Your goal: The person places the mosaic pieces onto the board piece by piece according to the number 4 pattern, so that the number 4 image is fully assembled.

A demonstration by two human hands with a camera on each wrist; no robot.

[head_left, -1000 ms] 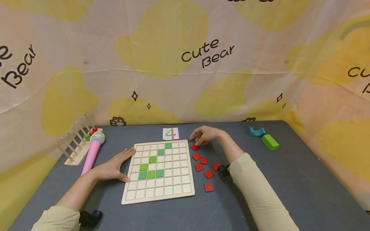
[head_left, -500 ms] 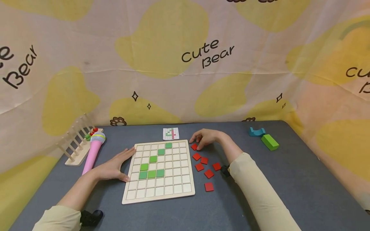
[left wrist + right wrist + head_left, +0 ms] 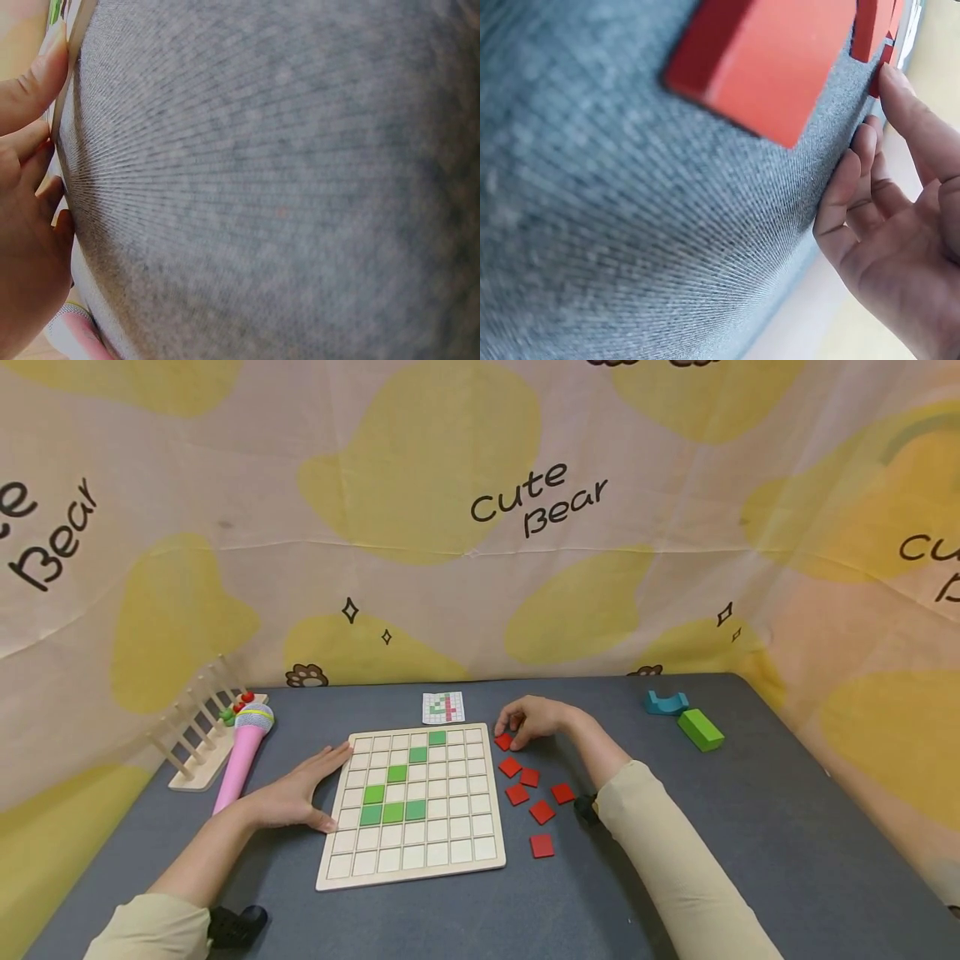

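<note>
A cream fabric backdrop [image 3: 450, 577] printed with large yellow bear-head blotches and black "Cute Bear" lettering (small paw prints and sparkles too) hangs behind and wraps round both sides of a grey felt-covered table [image 3: 750, 827]. The light is soft and even, with faint creases showing across the cloth.
</note>
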